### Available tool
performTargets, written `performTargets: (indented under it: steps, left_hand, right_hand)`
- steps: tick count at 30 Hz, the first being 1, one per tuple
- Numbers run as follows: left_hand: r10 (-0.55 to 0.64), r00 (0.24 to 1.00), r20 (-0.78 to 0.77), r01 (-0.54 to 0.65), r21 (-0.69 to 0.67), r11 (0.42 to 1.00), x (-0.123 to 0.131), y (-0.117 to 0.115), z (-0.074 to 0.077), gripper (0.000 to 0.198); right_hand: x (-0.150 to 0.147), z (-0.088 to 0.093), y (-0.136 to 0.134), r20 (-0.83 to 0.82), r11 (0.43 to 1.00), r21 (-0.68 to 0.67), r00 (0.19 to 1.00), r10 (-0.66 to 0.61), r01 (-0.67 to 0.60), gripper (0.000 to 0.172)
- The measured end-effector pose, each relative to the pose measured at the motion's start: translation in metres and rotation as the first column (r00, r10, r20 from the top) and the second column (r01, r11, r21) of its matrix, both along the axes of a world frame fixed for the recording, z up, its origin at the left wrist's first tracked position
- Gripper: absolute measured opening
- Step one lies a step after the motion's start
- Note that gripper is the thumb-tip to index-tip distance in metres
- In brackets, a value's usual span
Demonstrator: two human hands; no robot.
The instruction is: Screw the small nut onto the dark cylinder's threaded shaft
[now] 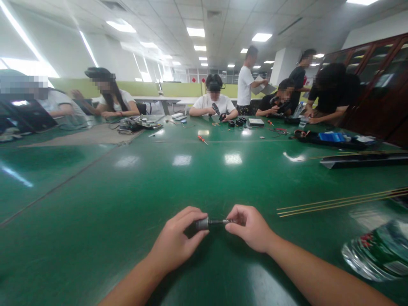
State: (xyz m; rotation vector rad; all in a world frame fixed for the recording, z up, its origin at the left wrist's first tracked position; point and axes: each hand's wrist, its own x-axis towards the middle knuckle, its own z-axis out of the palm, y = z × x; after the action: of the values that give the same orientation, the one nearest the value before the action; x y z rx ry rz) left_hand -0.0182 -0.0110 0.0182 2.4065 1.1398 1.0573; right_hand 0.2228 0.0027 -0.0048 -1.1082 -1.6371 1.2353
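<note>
Just above the green table [153, 182], near its front edge, I hold a short grey metal cylinder [202, 224] that looks like a small motor. My left hand [178, 238] grips it between thumb and fingers. A thin dark shaft [217, 222] runs from the cylinder to the right, roughly level. Its far end has a small metallic piece, which my right hand [250, 229] pinches between thumb and forefinger. The other fingers of the right hand are curled and partly hide that end.
Thin brass-coloured rods [318, 205] and a clear water bottle [379, 250] lie at the right. Behind them is a black channel [363, 160]. A red screwdriver [202, 139] lies farther back. Across the table a person [214, 104] handles a dark tool; several other people sit or stand around.
</note>
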Motion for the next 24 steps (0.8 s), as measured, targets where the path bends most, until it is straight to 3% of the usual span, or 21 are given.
performTargets:
  steps: [24]
  left_hand:
    - [0.011, 1.000, -0.006, -0.011, -0.007, 1.000, -0.0030, 0.0007, -0.0016, 0.025]
  right_hand:
    - [-0.0009, 0.0001, -0.0004, 0.001, 1.000, -0.008, 1.000, -0.019, 0.019, 0.012]
